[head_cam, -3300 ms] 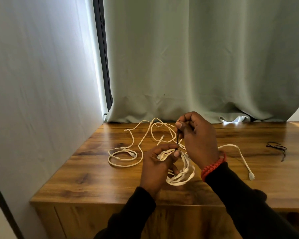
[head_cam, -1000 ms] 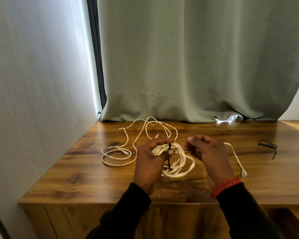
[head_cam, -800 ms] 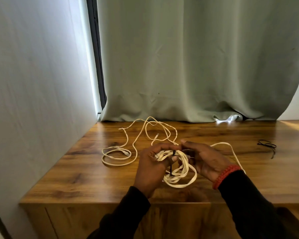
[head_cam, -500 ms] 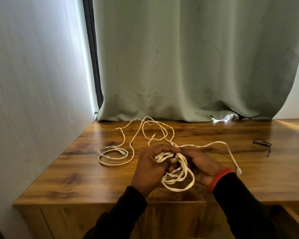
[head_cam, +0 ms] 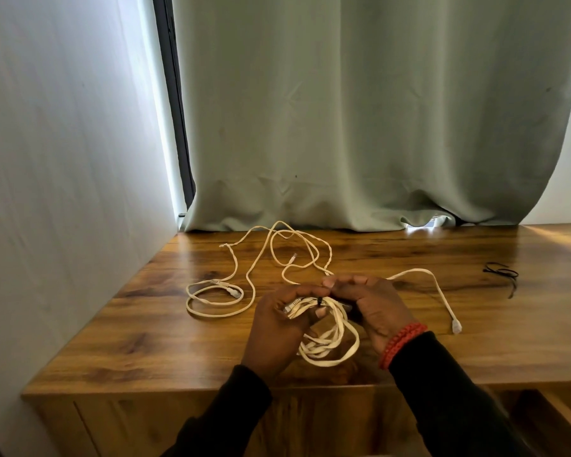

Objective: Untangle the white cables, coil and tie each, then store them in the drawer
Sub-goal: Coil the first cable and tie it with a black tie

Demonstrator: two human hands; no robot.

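Note:
My left hand (head_cam: 277, 328) grips the top of a coiled white cable (head_cam: 330, 344), whose loops hang down between both hands above the wooden top. A thin black tie (head_cam: 319, 301) wraps the coil at the gripped spot. My right hand (head_cam: 373, 305) is curled against the coil's right side, fingertips at the tie. More white cable (head_cam: 244, 275) lies loose and tangled on the wood behind and to the left, with one end and its plug (head_cam: 455, 326) trailing to the right.
Spare black ties (head_cam: 501, 273) lie at the right of the wooden cabinet top (head_cam: 145, 341). A white wall closes the left side and a green curtain (head_cam: 360, 127) hangs at the back. An open drawer (head_cam: 548, 420) shows at the lower right.
The right hand came down from above the coil and closed in on its right side. The black tie's hanging tail is no longer visible below the coil. The view shifted a little.

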